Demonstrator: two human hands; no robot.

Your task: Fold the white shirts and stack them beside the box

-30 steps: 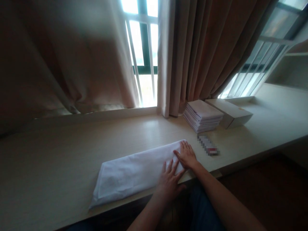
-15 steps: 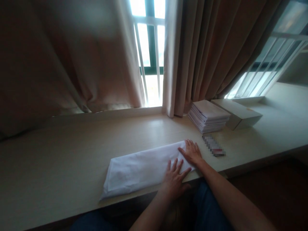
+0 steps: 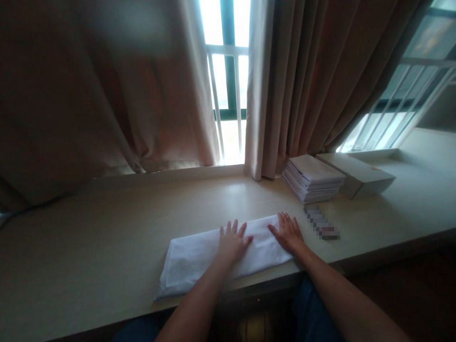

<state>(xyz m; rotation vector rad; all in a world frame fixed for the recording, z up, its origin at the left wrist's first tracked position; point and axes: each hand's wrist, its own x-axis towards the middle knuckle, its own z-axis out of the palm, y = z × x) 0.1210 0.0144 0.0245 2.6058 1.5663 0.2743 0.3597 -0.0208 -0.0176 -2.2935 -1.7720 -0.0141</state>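
Note:
A long folded white cloth (image 3: 192, 259) lies along the front edge of a pale wooden desk (image 3: 107, 228). My left hand (image 3: 232, 242) rests flat on the cloth's middle, fingers spread. My right hand (image 3: 289, 232) lies flat on the cloth's right end, fingers stretched out. Neither hand holds anything.
A stack of folded white cloths (image 3: 312, 178) sits at the back right beside a white box (image 3: 359, 173). A small blurred flat object (image 3: 321, 223) lies right of my right hand. Beige curtains (image 3: 306, 76) hang before a barred window (image 3: 228, 80).
My left hand has slid leftward from beside the right hand to the cloth's middle. The right hand stays on the right end. The view has shifted slightly.

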